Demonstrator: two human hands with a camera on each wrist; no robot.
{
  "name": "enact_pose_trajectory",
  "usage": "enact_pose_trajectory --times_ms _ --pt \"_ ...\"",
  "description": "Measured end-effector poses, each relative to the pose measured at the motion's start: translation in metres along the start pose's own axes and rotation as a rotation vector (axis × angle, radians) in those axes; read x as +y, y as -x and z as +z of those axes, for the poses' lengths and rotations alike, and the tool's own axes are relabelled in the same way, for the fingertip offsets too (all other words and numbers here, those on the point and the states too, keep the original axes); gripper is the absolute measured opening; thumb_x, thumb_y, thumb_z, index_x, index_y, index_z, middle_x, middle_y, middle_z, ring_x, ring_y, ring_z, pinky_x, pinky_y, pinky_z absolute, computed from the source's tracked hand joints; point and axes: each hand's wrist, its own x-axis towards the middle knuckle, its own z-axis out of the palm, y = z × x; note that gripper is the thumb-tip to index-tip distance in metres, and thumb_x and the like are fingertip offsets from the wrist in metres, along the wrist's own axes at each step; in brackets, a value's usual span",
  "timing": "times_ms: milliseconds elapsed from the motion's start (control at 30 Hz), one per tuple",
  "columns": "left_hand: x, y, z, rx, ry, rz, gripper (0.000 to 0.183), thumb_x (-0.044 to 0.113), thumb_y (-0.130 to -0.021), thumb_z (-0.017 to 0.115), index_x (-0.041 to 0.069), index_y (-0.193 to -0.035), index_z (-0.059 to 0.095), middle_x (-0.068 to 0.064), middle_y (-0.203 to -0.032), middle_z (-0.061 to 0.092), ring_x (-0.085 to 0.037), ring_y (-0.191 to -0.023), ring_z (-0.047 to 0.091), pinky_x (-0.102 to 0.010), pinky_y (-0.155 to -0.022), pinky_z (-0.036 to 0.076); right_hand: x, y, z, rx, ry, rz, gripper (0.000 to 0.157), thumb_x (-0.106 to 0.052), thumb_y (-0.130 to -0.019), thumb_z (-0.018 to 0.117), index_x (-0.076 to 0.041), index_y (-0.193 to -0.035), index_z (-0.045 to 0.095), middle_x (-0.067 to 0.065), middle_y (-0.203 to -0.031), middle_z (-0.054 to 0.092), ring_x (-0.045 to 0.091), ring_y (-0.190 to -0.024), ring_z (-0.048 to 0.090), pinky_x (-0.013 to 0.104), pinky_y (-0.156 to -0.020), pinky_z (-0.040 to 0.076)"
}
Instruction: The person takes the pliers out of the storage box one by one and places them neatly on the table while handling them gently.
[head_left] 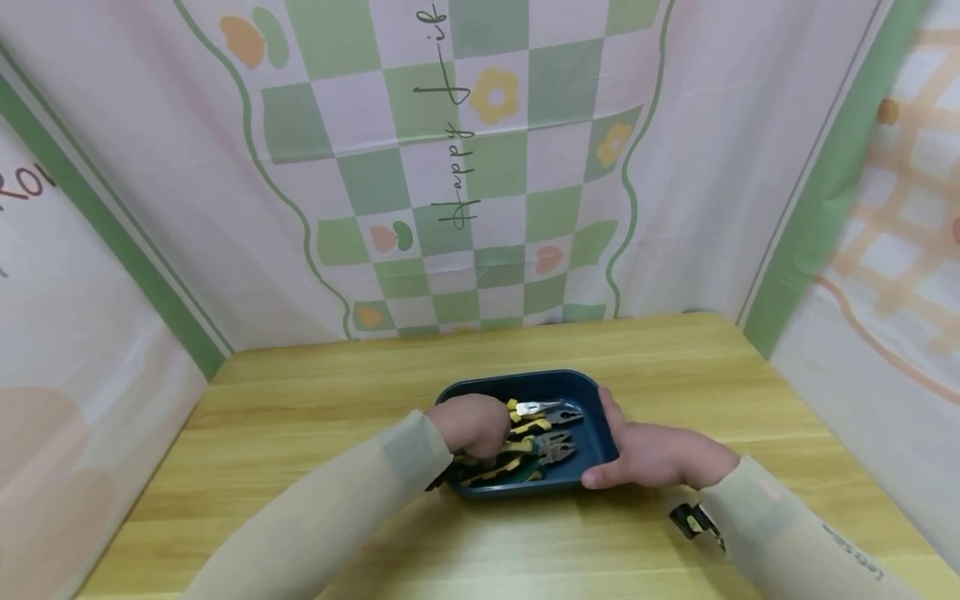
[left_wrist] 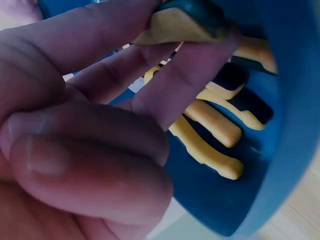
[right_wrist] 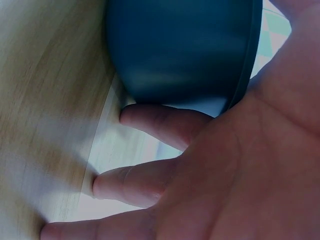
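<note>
The left hand [head_left: 474, 425] is over the left end of a dark-blue, rounded rectangular tray [head_left: 555, 385], its fingers pinching a curved, yellow-and-green handle [left_wrist: 185, 22]. Just beside it in the tray lie several metal pliers [head_left: 557, 448] with yellow-and-dark grips, long axes roughly left to right: grips toward the left hand, which is nearer, heads pointing right. A bare strip of tray floor parts the heads from the right hand [head_left: 660, 454], which grasps nothing; thumb and forefinger spread, it rests against the tray's right end on the pale wood-grain surface [head_left: 315, 408].
</note>
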Motion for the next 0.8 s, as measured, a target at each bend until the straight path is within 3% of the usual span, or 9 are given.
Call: enact_pose_trajectory --times_ms 133,267,400,500,800 --pt "0.002 0.001 0.001 0.0 0.011 -0.028 0.017 0.018 -0.094 0.071 0.013 -0.077 0.07 -0.001 -0.082 0.061 -0.017 -0.062 0.051 -0.031 -0.056 0.044 0.001 0.0 0.001 0.002 0.004 0.0 0.135 -0.051 -0.083 0.078 -0.001 -0.149 -0.028 0.046 -0.141 0.033 0.026 -0.092 0.059 0.055 -0.098 0.037" --pt "0.002 0.003 0.001 0.024 0.021 -0.042 0.021 0.017 -0.094 0.07 0.013 -0.074 0.067 -0.001 -0.077 0.059 -0.016 -0.056 0.045 -0.031 -0.05 0.039 0.001 0.0 0.001 0.001 0.004 0.012 0.134 -0.052 -0.083 0.078 -0.002 -0.149 -0.028 0.04 -0.135 0.046 0.025 -0.087 0.058 0.052 -0.093 0.04" --pt "0.0 0.006 0.001 0.059 0.046 -0.037 0.037 0.013 -0.097 0.064 0.014 -0.062 0.054 0.001 -0.061 0.042 -0.014 -0.048 0.029 -0.03 -0.046 0.03 0.0 0.0 0.001 -0.001 0.006 0.013 0.135 -0.052 -0.083 0.077 -0.002 -0.149 -0.028 0.039 -0.134 0.047 0.024 -0.084 0.059 0.052 -0.093 0.039" --pt "-0.002 0.008 0.0 0.093 0.068 -0.019 0.047 0.01 -0.099 0.058 0.015 -0.056 0.042 0.002 -0.055 0.027 -0.013 -0.046 0.019 -0.03 -0.045 0.025 -0.001 0.0 0.001 0.003 0.01 0.005 0.135 -0.052 -0.083 0.078 -0.001 -0.15 -0.028 0.044 -0.14 0.036 0.024 -0.087 0.059 0.053 -0.095 0.038" --pt "-0.004 0.012 -0.003 0.172 0.089 0.004 0.045 0.013 -0.101 0.054 0.016 -0.058 0.041 0.003 -0.054 0.024 -0.013 -0.046 0.021 -0.029 -0.044 0.024 -0.002 0.001 0.001 0.008 0.014 -0.004 0.134 -0.052 -0.082 0.078 0.001 -0.15 -0.025 0.045 -0.15 0.016 0.027 -0.099 0.058 0.056 -0.102 0.034"
